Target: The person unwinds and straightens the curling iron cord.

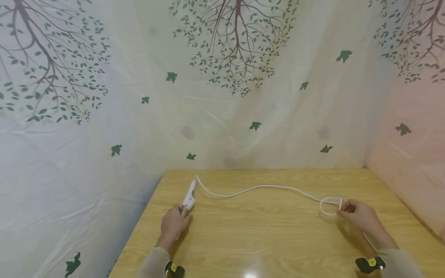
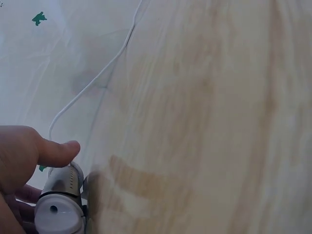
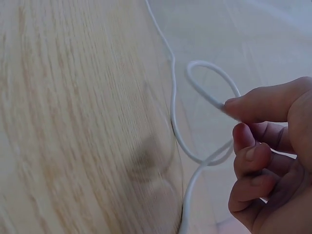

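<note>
On the left of the table, my left hand (image 1: 175, 223) grips a white wand-shaped corded appliance that looks like a curling iron (image 1: 189, 197). Its greyish barrel runs into the hand, and a round white end cap (image 2: 57, 217) faces the left wrist camera. From its far end a thin white cord (image 1: 264, 186) curves across to the right. There, my right hand (image 1: 363, 218) pinches the cord between thumb and forefinger, and the other fingers curl loosely below. A cord loop (image 3: 200, 65) stands at those fingertips. The plug end cannot be made out.
The wood-grain table (image 1: 257, 231) spreads under both hands. A pale curtain (image 1: 222, 127) printed with trees and green birds hangs behind it and along both sides. Each wrist carries a small black and yellow device (image 1: 370, 264).
</note>
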Demonstrator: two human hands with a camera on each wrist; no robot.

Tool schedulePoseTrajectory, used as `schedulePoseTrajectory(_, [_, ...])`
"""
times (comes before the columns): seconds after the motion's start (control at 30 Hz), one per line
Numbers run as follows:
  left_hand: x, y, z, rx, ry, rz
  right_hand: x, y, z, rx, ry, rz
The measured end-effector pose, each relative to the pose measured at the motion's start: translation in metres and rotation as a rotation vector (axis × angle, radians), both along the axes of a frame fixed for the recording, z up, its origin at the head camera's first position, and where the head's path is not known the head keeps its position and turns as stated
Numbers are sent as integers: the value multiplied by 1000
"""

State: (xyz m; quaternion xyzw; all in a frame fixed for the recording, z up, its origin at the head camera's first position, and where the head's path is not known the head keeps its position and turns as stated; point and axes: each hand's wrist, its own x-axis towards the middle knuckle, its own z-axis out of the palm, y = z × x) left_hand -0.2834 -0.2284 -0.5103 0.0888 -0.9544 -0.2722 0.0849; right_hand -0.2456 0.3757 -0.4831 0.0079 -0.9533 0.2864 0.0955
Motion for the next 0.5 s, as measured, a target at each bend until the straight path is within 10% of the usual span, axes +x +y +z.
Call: schedulePoseTrajectory(0.5, [-2, 0, 23, -164, 177, -142, -14, -33, 19, 46, 126, 130])
